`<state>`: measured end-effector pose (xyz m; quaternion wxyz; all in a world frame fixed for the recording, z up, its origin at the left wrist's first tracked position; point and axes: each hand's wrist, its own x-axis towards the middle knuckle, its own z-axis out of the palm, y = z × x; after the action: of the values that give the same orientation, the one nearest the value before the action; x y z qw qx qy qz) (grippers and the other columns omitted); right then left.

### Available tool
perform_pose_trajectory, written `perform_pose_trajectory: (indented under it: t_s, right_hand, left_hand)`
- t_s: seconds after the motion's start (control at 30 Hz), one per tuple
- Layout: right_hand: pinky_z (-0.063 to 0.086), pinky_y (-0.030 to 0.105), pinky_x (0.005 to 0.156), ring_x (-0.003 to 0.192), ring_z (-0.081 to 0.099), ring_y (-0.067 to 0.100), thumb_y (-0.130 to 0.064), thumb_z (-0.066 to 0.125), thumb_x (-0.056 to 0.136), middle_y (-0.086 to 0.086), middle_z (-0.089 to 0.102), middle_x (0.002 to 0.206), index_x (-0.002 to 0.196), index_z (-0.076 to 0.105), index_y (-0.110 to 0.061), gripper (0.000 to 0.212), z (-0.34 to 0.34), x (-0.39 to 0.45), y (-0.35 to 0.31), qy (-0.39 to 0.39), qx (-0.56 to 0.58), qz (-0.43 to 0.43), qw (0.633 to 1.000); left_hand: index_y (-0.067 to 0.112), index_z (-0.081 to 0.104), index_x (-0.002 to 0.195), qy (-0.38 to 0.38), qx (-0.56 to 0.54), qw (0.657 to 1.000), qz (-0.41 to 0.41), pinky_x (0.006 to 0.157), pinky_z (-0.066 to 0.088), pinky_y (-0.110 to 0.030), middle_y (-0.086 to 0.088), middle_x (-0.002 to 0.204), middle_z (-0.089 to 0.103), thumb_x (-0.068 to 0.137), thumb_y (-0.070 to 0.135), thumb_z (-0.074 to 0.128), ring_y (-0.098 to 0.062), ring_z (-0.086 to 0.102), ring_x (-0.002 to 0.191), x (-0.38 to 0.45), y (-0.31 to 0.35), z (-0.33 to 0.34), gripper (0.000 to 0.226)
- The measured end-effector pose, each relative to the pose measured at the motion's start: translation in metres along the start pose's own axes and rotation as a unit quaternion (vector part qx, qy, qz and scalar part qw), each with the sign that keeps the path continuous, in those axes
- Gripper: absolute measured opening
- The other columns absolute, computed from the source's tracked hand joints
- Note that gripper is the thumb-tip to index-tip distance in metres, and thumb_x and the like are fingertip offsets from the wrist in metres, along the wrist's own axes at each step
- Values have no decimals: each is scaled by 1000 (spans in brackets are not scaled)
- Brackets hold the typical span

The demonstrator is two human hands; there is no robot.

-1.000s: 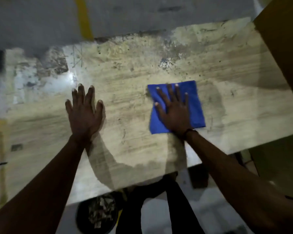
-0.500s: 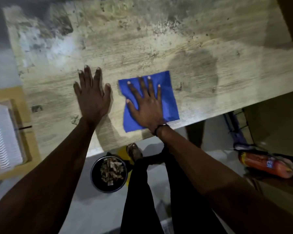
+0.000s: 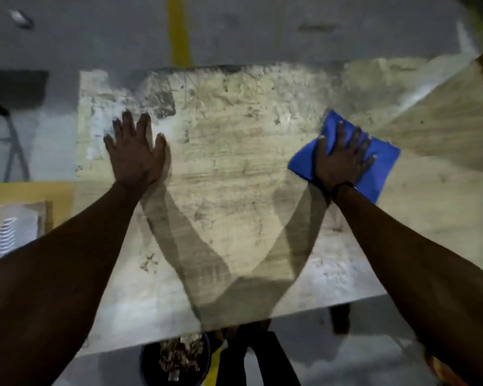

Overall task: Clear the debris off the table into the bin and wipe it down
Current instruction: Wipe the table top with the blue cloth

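Right hand [image 3: 342, 160]: fingers spread flat, pressing the blue cloth [image 3: 374, 174], right of centre.
Left hand [image 3: 135, 151]: flat, bracing on the table [image 3: 234, 168].
Advice: keep the palm flat and overlap strokes.

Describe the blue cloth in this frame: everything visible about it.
The blue cloth is a bright, plain, soft-looking fabric, folded into a rough square, slightly rumpled, and turned like a diamond. It lies flat on the worn, stained table, toward its right side. The right hand presses on it with spread, straight fingers, covering its middle; blue edges and corners show around the hand. Nothing else touches it.
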<state>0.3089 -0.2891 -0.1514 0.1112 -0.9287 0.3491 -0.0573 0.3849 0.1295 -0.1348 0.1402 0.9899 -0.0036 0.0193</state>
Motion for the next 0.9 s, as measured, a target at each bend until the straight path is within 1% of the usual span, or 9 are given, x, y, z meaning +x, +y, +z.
perform_pose_trajectory:
  t_s: [0.1,0.2,0.33,0.4,0.53,0.67,0.73,0.83,0.9]
  right_hand:
    - [12,73,123,160,18,45,-66,26,98,17,25,173,166,31,-30,77,14,-4,-49,29,0,-19,999]
    - [24,72,120,154,34,46,-64,37,99,16,42,166,160,47,-28,71,34,-22,-109,57,-4,-180,982]
    - [14,63,127,161,24,35,-65,38,102,5,33,172,162,42,-33,68,49,-49,-174,8,30,-372,928]
    - [10,61,128,162,19,31,-68,37,102,1,29,174,163,39,-37,68,49,-37,-179,-23,39,-405,913]
    - [16,64,125,158,30,35,-70,39,101,5,37,170,160,44,-38,67,50,27,-151,46,15,-280,959]
    - [15,70,125,160,23,39,-73,26,98,11,32,172,163,38,-34,77,35,95,-113,15,-5,-140,990]
    - [12,72,124,161,18,40,-72,24,97,12,28,173,164,36,-34,78,33,107,-117,9,7,-85,996]
    - [7,71,125,162,14,42,-69,23,95,15,25,174,165,34,-33,80,37,103,-148,12,16,-52,998]
    - [5,70,125,162,11,42,-70,22,96,15,21,175,167,29,-32,80,41,98,-174,-2,18,-82,996]
  left_hand:
    - [19,30,165,27,6,1000,-11,125,15,-63,-17,174,21,106,53,29,-42,19,159,1,0,1,69]
    - [20,33,165,42,0,999,-10,125,17,-62,-16,173,23,106,51,33,-40,21,159,-2,3,3,67]
    - [26,36,163,47,-38,998,-29,127,14,-58,-9,174,24,103,52,40,-34,20,161,-1,3,-1,65]
    - [27,37,162,57,-44,997,-26,126,16,-57,-8,174,26,103,51,43,-33,21,160,-1,4,-3,64]
    - [25,41,159,68,-50,996,-25,125,20,-56,-7,172,29,102,50,46,-32,24,160,-2,6,-6,62]
    - [25,44,158,77,-36,996,-31,124,25,-56,-7,170,33,100,48,49,-31,29,158,-1,10,-7,62]
    - [26,43,158,74,-34,996,-39,125,24,-56,-6,171,32,100,48,49,-31,27,159,0,11,-8,62]
    - [28,41,160,75,-36,995,-48,126,22,-55,-3,173,28,100,48,48,-28,24,161,0,10,-6,64]
    - [30,40,161,72,-38,995,-52,126,21,-55,-1,174,26,101,49,48,-27,22,161,1,9,-4,64]
